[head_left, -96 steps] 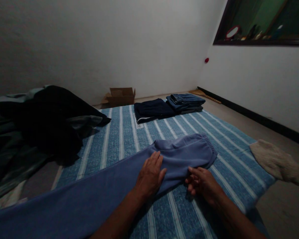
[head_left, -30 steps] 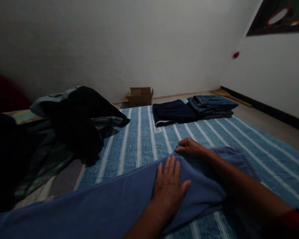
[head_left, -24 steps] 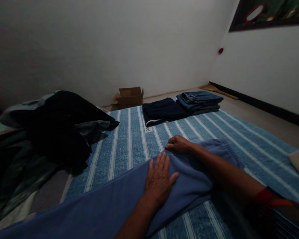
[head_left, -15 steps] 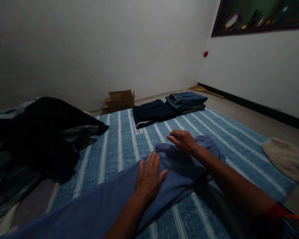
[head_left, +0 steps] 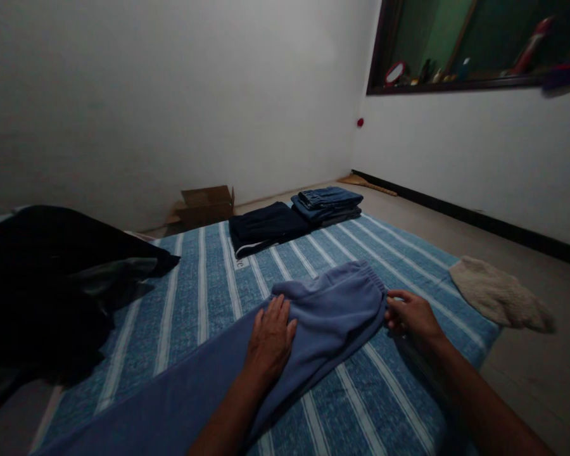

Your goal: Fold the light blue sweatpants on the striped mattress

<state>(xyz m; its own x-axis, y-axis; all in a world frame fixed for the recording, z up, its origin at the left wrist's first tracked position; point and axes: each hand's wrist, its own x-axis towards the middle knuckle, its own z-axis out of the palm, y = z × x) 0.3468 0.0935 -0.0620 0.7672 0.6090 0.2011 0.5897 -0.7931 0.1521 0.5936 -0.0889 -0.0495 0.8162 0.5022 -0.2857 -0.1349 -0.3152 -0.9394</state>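
Observation:
Blue trousers (head_left: 332,310) with a gathered elastic waistband (head_left: 373,278) lie stretched across the bed, their legs running to the lower left. My left hand (head_left: 272,335) rests flat on the fabric below the waist, fingers extended. At the near corner of the waistband, my right hand (head_left: 411,313) is closed, thumb and forefinger pinching the edge. Its other fingers curl beneath and are partly in shadow.
A striped blue bedsheet (head_left: 204,285) lies underneath. Folded dark trousers (head_left: 268,225) and stacked folded jeans (head_left: 330,202) sit at the far edge. Dark clothes (head_left: 52,285) are heaped at left. A beige cloth (head_left: 498,291) hangs over the right edge; a cardboard box (head_left: 206,206) stands behind.
My right hand has moved from above the waist to the waistband's near corner and taken hold there. The waist section lies flatter. My left hand stays on the fabric; the view has turned right.

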